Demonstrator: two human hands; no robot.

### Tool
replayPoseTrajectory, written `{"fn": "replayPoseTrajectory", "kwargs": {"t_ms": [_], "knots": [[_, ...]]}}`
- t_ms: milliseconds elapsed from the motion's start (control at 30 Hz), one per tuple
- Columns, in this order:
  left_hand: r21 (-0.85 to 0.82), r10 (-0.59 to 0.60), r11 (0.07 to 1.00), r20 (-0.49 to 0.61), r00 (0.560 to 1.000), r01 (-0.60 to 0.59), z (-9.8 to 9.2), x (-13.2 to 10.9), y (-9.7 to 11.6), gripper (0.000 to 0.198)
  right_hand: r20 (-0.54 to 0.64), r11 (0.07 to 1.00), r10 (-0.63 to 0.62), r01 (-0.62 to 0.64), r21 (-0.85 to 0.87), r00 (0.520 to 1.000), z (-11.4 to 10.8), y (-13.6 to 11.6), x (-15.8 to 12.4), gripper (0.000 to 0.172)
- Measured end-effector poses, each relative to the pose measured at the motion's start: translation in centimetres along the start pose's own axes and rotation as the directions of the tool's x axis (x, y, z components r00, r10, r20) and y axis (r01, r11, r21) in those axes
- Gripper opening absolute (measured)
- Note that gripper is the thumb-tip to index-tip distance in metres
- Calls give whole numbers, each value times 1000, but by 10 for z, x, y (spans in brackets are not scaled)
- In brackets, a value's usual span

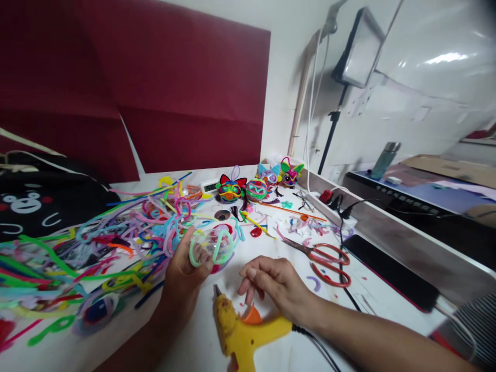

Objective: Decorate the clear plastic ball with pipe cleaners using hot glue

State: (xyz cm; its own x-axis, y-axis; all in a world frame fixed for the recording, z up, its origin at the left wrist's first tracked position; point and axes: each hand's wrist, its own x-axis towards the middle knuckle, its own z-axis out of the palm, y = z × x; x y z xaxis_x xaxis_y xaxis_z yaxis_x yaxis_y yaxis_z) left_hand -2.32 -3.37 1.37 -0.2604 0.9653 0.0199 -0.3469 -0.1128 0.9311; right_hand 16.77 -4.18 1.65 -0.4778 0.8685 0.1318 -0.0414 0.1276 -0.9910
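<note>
Head view: above the tabletop [196, 341], the clear ball [222, 250] is gripped by the left hand [181, 279] and best kept steady, clear of the nearer glue gun [241, 337], while the right hand [273, 283] is curled, whether around anything cannot be told.

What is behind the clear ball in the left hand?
A dark disc, four colourful ornaments and a small white display are further back on the table. The green strip on the ball and the left hand hide part of what is directly behind.
</note>
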Motion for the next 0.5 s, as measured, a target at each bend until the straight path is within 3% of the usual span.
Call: {"fn": "replayPoseTrajectory", "kwargs": {"t_ms": [133,267,400,500], "knots": [[-2,-17,1000,39,999,17,-5,3,-3,113,-7,1000,-5,5,-8,1000,1,0,-2,39],[4,-19,1000,45,999,19,-7,5,-5,113,-93,998,33,-27,65,995,0,0,1,33],[-5,14,1000,69,998,-13,-7,6,-7,108,-200,990,75,-49,131,977,-3,0,7,35],[-17,28,1000,73,997,-27,-7,6,-10,107,-203,987,98,-69,146,974,-7,0,10,38]]}}
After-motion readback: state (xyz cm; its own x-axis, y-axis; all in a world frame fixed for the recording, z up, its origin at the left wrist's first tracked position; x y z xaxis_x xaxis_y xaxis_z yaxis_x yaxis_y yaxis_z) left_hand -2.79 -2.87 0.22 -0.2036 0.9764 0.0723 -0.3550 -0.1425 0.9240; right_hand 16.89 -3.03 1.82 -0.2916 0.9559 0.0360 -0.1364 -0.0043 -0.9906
